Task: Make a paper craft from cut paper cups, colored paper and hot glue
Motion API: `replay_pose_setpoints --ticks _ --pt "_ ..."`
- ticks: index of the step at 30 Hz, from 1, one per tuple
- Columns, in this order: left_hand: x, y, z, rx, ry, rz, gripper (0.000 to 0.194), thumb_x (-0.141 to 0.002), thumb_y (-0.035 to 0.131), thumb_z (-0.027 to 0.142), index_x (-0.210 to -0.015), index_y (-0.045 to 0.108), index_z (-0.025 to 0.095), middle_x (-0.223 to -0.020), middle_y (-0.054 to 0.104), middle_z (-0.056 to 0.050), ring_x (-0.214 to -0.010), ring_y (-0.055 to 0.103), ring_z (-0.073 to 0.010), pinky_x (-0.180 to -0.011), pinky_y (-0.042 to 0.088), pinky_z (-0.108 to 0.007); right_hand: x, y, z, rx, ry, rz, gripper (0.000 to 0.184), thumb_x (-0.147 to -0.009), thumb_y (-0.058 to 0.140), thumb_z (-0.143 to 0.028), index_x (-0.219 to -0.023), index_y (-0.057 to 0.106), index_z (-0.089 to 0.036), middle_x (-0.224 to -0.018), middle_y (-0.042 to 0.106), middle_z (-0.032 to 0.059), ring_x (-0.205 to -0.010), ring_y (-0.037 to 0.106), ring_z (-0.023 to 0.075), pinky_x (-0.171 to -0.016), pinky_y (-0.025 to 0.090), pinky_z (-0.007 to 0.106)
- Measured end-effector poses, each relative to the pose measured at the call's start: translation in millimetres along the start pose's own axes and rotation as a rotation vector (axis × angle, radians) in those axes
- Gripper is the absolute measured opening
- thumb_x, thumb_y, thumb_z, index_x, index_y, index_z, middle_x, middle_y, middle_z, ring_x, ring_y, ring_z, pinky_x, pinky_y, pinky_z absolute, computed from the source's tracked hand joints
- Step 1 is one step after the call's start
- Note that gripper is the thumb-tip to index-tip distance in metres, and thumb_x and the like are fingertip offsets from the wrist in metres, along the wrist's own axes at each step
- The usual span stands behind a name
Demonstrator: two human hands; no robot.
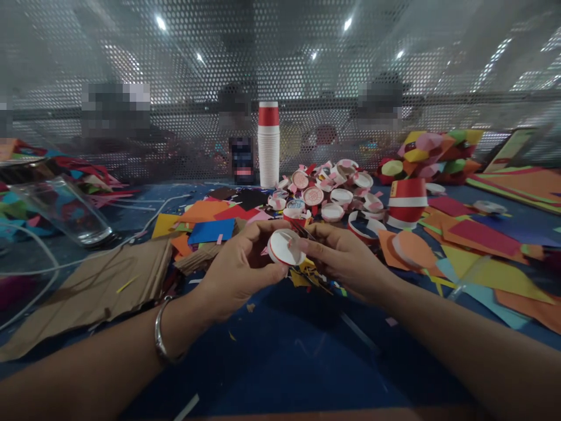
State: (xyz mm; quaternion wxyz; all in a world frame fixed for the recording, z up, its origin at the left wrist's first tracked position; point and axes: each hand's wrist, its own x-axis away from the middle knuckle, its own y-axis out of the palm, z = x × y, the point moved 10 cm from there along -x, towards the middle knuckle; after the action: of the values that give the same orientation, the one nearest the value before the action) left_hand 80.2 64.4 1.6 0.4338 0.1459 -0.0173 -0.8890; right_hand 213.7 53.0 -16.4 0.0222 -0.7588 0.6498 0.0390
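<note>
My left hand [239, 266] is closed round a cut-off paper cup bottom [284, 247], white with a red rim, held up in front of me. My right hand [346, 257] is closed too, its fingers pinching the disc's right edge; a thin dark tool [303, 230] that looks like scissors shows above its fingers. A metal bangle [161, 336] sits on my left wrist. Both hands hover over the blue table [289, 356], above small yellow paper scraps [307, 279].
A pile of cut cup bottoms and rings [333, 190] lies behind the hands. A tall stack of paper cups [268, 146] stands at the back, an upturned red cup [407, 202] to the right. Coloured paper sheets [477, 245] cover the right side, brown cardboard [100, 283] and a clear glass [65, 210] the left.
</note>
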Motion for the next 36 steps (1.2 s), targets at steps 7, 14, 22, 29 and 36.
replay_pose_setpoints --ticks 7,14,22,29,36 --pt "-2 6.1 6 -0.004 0.064 -0.047 0.056 -0.08 0.087 0.016 -0.13 0.063 0.024 -0.125 0.07 -0.006 -0.112 0.065 -0.0157 -0.096 0.052 -0.026 3 1 4 -0.143 0.125 -0.022 0.041 -0.083 0.084 -0.052 -0.096 0.063 -0.019 -0.058 0.045 -0.0108 -0.042 0.025 0.0022 -0.04 0.013 0.022" --pt "1 -13.2 15 -0.274 0.024 0.179 0.055 -0.074 0.092 0.031 -0.115 0.056 0.022 -0.115 0.064 -0.005 -0.101 0.064 -0.0182 -0.083 0.057 -0.03 2 -4 -9 -0.204 0.032 0.023 0.043 -0.072 0.093 -0.048 -0.088 0.065 -0.019 -0.058 0.05 -0.0094 -0.042 0.025 0.0021 -0.04 0.014 0.023" --pt "2 -17.0 23 -0.757 0.035 0.203 0.032 -0.084 0.082 0.038 -0.085 0.054 0.022 -0.074 0.059 0.003 -0.062 0.056 -0.0115 -0.055 0.044 -0.026 0 -7 -3 -0.103 0.002 0.024 0.042 -0.076 0.089 -0.052 -0.089 0.066 -0.019 -0.065 0.049 -0.0074 -0.051 0.033 0.0058 -0.045 0.022 0.024" --pt "7 -15.0 38 -0.752 0.101 0.183 0.011 -0.097 0.066 0.028 -0.101 0.057 0.023 -0.081 0.064 0.002 -0.062 0.061 -0.0117 -0.055 0.049 -0.027 0 -10 -3 -0.118 -0.005 0.048 0.042 -0.076 0.09 -0.049 -0.09 0.068 -0.017 -0.068 0.051 -0.0065 -0.054 0.036 0.005 -0.047 0.023 0.023" --pt "-1 -17.3 22 -0.299 -0.076 0.176 0.021 -0.094 0.071 0.031 -0.104 0.054 0.024 -0.068 0.063 0.006 -0.049 0.055 -0.0091 -0.045 0.038 -0.023 1 -7 -6 -0.21 0.008 0.016 0.037 -0.078 0.089 -0.043 -0.085 0.065 -0.017 -0.059 0.047 -0.0098 -0.043 0.027 0.002 -0.041 0.014 0.024"
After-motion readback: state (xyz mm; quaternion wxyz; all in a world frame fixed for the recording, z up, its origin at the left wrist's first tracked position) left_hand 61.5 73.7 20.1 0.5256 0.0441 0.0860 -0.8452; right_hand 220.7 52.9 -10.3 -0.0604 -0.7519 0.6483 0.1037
